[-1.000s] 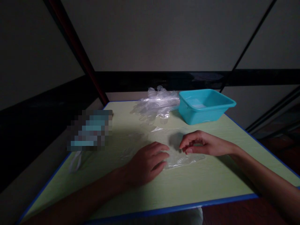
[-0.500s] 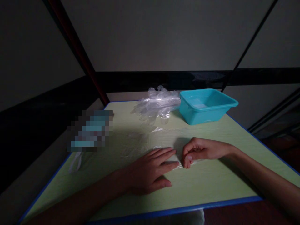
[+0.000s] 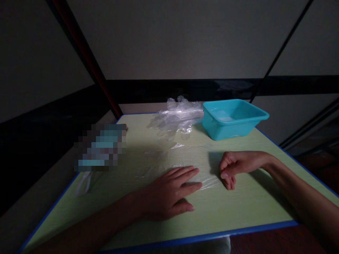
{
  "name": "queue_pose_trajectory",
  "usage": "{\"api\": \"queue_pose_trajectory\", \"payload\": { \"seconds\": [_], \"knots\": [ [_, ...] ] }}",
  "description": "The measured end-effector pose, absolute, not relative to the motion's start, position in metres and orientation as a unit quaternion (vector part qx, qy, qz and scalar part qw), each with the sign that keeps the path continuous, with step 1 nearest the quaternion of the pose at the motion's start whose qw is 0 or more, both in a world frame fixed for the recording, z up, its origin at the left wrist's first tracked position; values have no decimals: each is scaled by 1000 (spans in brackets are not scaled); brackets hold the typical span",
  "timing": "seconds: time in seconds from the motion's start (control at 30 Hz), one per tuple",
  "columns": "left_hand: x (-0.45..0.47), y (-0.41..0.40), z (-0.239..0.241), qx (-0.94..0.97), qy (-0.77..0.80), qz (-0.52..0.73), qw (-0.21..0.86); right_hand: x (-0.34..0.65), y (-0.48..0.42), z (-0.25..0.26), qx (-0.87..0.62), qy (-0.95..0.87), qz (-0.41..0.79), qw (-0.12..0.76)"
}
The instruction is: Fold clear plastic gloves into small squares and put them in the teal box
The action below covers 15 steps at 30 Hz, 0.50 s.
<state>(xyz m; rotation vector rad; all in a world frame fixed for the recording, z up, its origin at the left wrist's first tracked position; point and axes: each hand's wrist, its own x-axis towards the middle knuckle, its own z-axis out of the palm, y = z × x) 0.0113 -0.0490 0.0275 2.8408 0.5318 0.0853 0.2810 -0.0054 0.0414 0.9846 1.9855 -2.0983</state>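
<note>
A thin, clear plastic glove [image 3: 182, 145] lies spread on the table, its outline faint against the light green top. My left hand [image 3: 169, 194] rests flat on its near part, fingers stretched and apart. To the right, my right hand [image 3: 233, 169] is closed, thumb against curled fingers. Creases in the film run from beneath my left fingertips to the right hand, which pinches the glove's edge; the exact grip is hidden behind the fingers. Beyond both hands sits a heap of crumpled clear plastic gloves [image 3: 176, 121].
A turquoise plastic basin [image 3: 234, 132] stands at the back right, beside the heap, with something pale inside. On the left lies a blurred-out object [image 3: 102, 148] with a white strap [image 3: 84, 183]. The table [image 3: 225, 218] has a blue edge; panelled walls rise behind it.
My right hand has moved right, away from my left hand, and the film between them now shows stretched creases. My left hand has stayed in place.
</note>
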Motion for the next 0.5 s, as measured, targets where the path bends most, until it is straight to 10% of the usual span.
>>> {"api": "queue_pose_trajectory", "payload": {
  "seconds": [0.3,0.5],
  "knots": [
    [10,-49,28,974,187,21,123,288,-8,49,334,678,-650,78],
    [10,-51,27,973,189,61,117,263,-16,51,259,712,-639,-130]
  ]
}}
